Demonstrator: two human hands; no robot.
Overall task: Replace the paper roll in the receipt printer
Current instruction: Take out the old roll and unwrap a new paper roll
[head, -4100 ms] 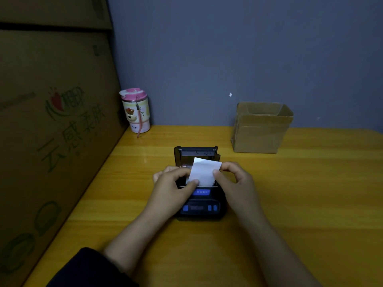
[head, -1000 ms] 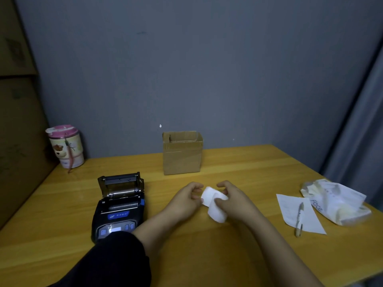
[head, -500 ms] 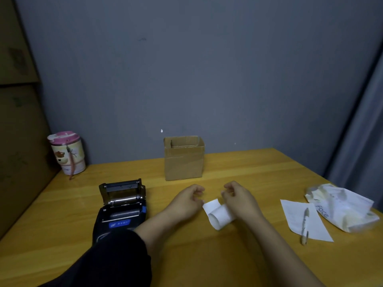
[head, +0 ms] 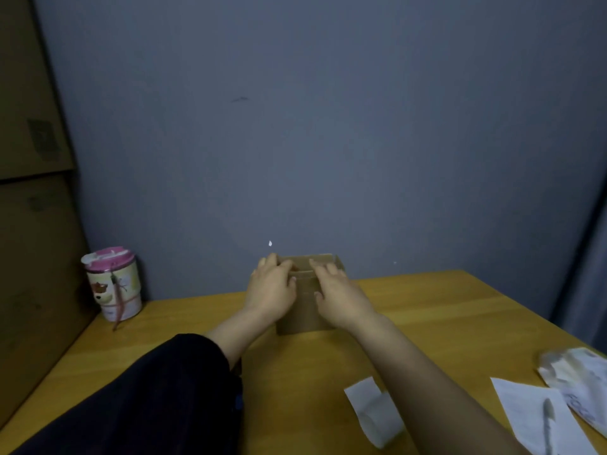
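Hands, grip unclear, at cardboard box on yellow table, grey wall behind.

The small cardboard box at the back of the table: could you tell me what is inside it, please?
Only the cardboard box rim and a strip of its inner wall show. The left hand and right hand cover the opening with fingers curled over the near rim, so its contents cannot be seen.
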